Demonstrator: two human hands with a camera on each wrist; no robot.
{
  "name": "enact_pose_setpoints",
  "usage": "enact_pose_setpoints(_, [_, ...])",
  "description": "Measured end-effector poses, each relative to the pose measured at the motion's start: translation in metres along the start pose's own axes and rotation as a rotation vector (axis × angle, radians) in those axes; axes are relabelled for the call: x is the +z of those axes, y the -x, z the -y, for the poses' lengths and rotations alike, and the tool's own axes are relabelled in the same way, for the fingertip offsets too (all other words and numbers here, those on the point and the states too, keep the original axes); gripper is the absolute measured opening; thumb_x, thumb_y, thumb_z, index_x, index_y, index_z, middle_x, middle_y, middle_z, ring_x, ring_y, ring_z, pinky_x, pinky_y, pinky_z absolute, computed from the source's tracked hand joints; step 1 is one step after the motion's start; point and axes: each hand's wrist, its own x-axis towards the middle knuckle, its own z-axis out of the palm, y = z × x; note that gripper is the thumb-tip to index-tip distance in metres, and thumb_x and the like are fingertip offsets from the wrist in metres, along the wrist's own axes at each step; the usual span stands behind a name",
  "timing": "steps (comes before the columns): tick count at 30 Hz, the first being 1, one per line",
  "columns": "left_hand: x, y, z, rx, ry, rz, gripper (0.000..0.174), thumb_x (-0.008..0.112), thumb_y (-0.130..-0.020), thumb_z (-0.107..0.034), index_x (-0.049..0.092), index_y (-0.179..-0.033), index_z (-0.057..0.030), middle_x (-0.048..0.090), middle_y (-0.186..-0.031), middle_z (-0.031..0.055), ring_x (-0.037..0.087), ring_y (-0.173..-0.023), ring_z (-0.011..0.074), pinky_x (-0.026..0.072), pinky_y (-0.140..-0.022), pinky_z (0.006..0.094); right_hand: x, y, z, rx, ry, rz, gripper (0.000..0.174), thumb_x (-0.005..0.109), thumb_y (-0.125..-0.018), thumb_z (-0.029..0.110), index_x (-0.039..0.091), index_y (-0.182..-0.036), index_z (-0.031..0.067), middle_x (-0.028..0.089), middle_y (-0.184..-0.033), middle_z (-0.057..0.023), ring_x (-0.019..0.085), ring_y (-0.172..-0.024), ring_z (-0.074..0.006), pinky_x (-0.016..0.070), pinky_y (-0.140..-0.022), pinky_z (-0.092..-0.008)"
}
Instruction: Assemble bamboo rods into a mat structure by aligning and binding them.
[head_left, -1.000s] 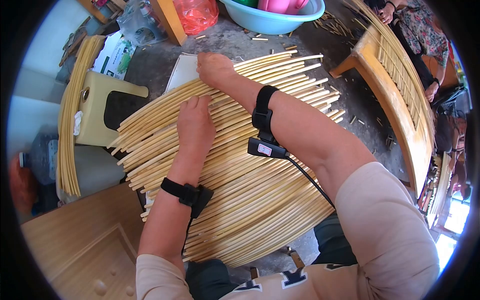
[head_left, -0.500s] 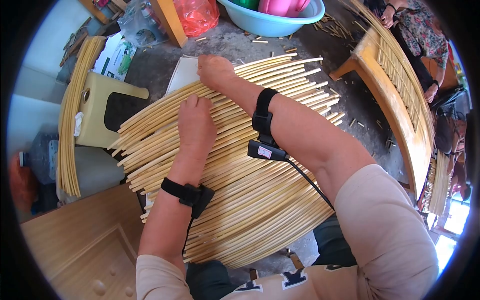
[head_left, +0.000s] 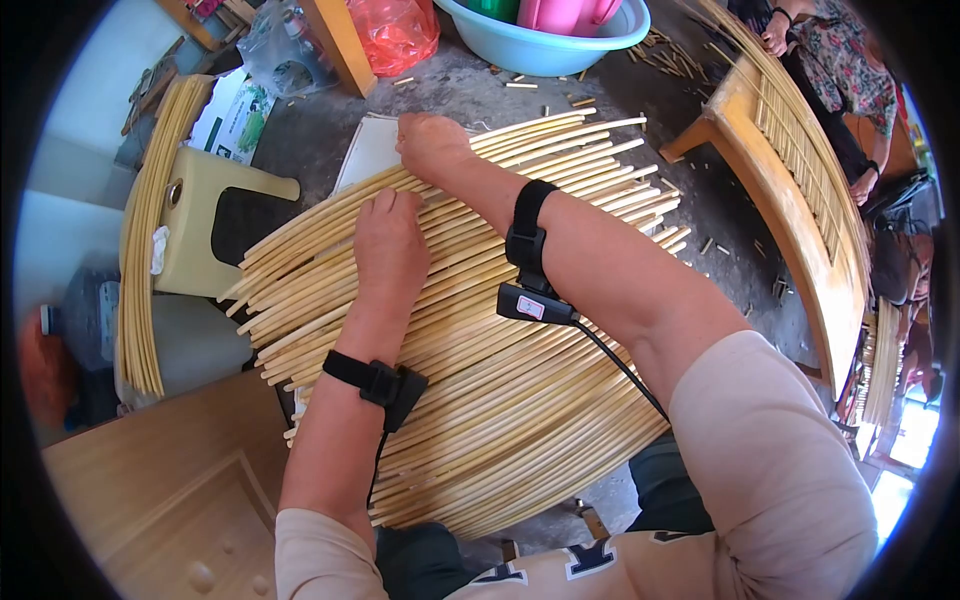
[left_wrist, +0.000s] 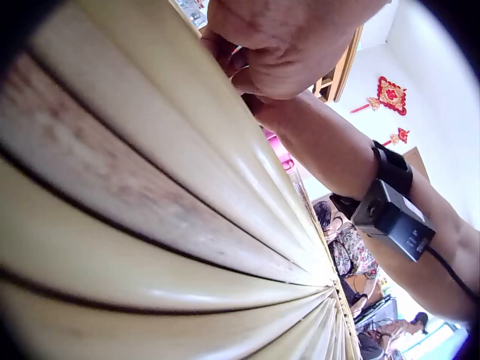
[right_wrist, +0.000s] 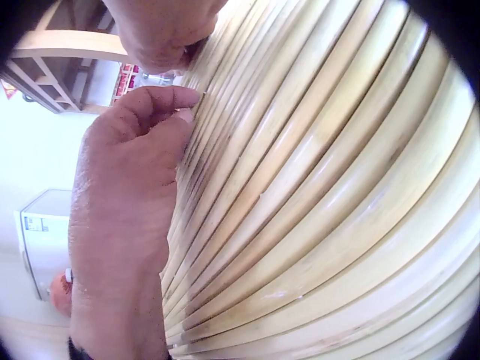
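Light yellow peeled sticks (head_left: 500, 370) lie side by side like a broad mat before the person, slightly fanned. The left hand (head_left: 390, 245) is over the upper part of the sticks, its fingers curled. In the right wrist view, the thumb and forefinger of this left hand (right_wrist: 127, 180) meet in a pinch at the sticks, with a thin strand barely showing at the tips. The right hand (head_left: 435, 148) reaches across to the far edge of the sticks, just beyond the left, its fingers bent down. What the right fingers hold I cannot tell; they are mostly hidden.
A white board (head_left: 368, 150) shows beneath the sticks' far edge. At left, a bundle of long sticks (head_left: 145, 260) leans on a cream stool (head_left: 190, 225). A blue basin (head_left: 555, 50) stands behind. At right is a wooden bench (head_left: 760, 190), with another person beside it. Short offcuts litter the floor.
Both hands stay in nearly the same place over the sticks, with only very slight shifts. The sticks show no clear movement.
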Motion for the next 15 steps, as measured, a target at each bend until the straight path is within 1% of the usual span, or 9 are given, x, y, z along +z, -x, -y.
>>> enact_pose_setpoints(2, [0.001, -0.003, -0.003, -0.021, 0.005, -0.018, 0.021, 0.056, -0.070, 0.007, 0.060, -0.088, -0.0049, 0.054, -0.084, 0.0114, 0.052, -0.081, 0.0315, 0.0433, -0.072, 0.0407, -0.002, 0.000, -0.002, -0.009, 0.002, -0.021, 0.026, 0.050, -0.080, 0.009, 0.061, -0.103, 0.0015, 0.063, -0.105, -0.0205, 0.061, -0.101, -0.0347, 0.0481, -0.086, -0.0407])
enact_pose_setpoints(5, [0.003, -0.003, 0.000, -0.028, -0.011, 0.002, 0.021, 0.057, -0.070, 0.006, 0.061, -0.088, -0.0053, 0.055, -0.085, 0.0113, 0.052, -0.081, 0.0316, 0.0439, -0.072, 0.0405, 0.000, -0.002, -0.003, 0.001, 0.012, 0.007, 0.026, 0.050, -0.080, 0.009, 0.061, -0.102, 0.0018, 0.063, -0.105, -0.0204, 0.061, -0.101, -0.0340, 0.0480, -0.086, -0.0404])
enact_pose_setpoints(7, [0.004, -0.004, 0.001, -0.060, -0.005, 0.036, 0.022, 0.057, -0.070, 0.005, 0.061, -0.089, -0.0060, 0.055, -0.085, 0.0109, 0.052, -0.081, 0.0314, 0.0443, -0.074, 0.0396, 0.007, -0.006, -0.007, 0.002, 0.032, -0.042, 0.023, 0.059, -0.084, 0.023, 0.058, -0.098, 0.0060, 0.063, -0.100, -0.0167, 0.061, -0.096, -0.0331, 0.0473, -0.081, -0.0426])
enact_pose_setpoints(8, [0.002, -0.005, -0.001, -0.059, -0.008, 0.036, 0.022, 0.057, -0.070, 0.005, 0.061, -0.089, -0.0060, 0.055, -0.085, 0.0109, 0.052, -0.081, 0.0314, 0.0443, -0.074, 0.0396, 0.008, -0.006, -0.008, 0.001, 0.029, -0.043, 0.023, 0.059, -0.084, 0.023, 0.058, -0.098, 0.0060, 0.063, -0.100, -0.0167, 0.061, -0.096, -0.0331, 0.0473, -0.081, -0.0426])
enact_pose_setpoints(10, [-0.001, -0.006, -0.007, -0.106, -0.076, 0.072, 0.016, 0.056, -0.077, 0.003, 0.060, -0.090, -0.0064, 0.055, -0.088, 0.0122, 0.053, -0.086, 0.0331, 0.0441, -0.075, 0.0428, 0.011, -0.007, -0.010, -0.002, 0.030, -0.065, 0.023, 0.059, -0.084, 0.024, 0.059, -0.098, 0.0062, 0.063, -0.101, -0.0165, 0.060, -0.097, -0.0328, 0.0472, -0.082, -0.0422])
enact_pose_setpoints(11, [-0.002, -0.007, -0.006, -0.106, -0.076, 0.071, 0.016, 0.056, -0.077, 0.003, 0.060, -0.090, -0.0064, 0.055, -0.088, 0.0122, 0.053, -0.086, 0.0331, 0.0441, -0.075, 0.0428, 0.010, -0.007, -0.008, -0.003, 0.030, -0.065, 0.023, 0.059, -0.084, 0.024, 0.059, -0.098, 0.0062, 0.063, -0.101, -0.0165, 0.060, -0.097, -0.0328, 0.0472, -0.082, -0.0422])
enact_pose_setpoints(13, [-0.001, -0.008, -0.003, -0.025, -0.106, 0.011, 0.016, 0.055, -0.078, 0.002, 0.061, -0.090, -0.0067, 0.055, -0.088, 0.0121, 0.053, -0.086, 0.0327, 0.0441, -0.075, 0.0431, 0.007, -0.006, -0.007, 0.029, 0.021, -0.028, 0.022, 0.059, -0.084, 0.024, 0.059, -0.097, 0.0063, 0.063, -0.101, -0.0165, 0.060, -0.097, -0.0331, 0.0471, -0.083, -0.0422])
enact_pose_setpoints(14, [0.000, -0.008, -0.001, -0.024, -0.103, 0.010, 0.016, 0.055, -0.078, 0.002, 0.061, -0.090, -0.0067, 0.055, -0.088, 0.0121, 0.053, -0.086, 0.0327, 0.0441, -0.075, 0.0431, 0.007, -0.007, -0.007, 0.030, 0.024, -0.029, 0.022, 0.059, -0.084, 0.024, 0.059, -0.097, 0.0063, 0.063, -0.101, -0.0165, 0.060, -0.097, -0.0331, 0.0471, -0.083, -0.0422])
enact_pose_setpoints(15, [0.001, -0.008, 0.000, -0.058, -0.070, 0.023, 0.020, 0.056, -0.074, 0.004, 0.061, -0.091, -0.0063, 0.056, -0.086, 0.0111, 0.053, -0.084, 0.0318, 0.0443, -0.075, 0.0412, 0.008, -0.007, -0.007, 0.025, 0.030, -0.031, 0.022, 0.058, -0.084, 0.024, 0.059, -0.097, 0.0064, 0.063, -0.101, -0.0166, 0.060, -0.097, -0.0332, 0.0471, -0.083, -0.0422])
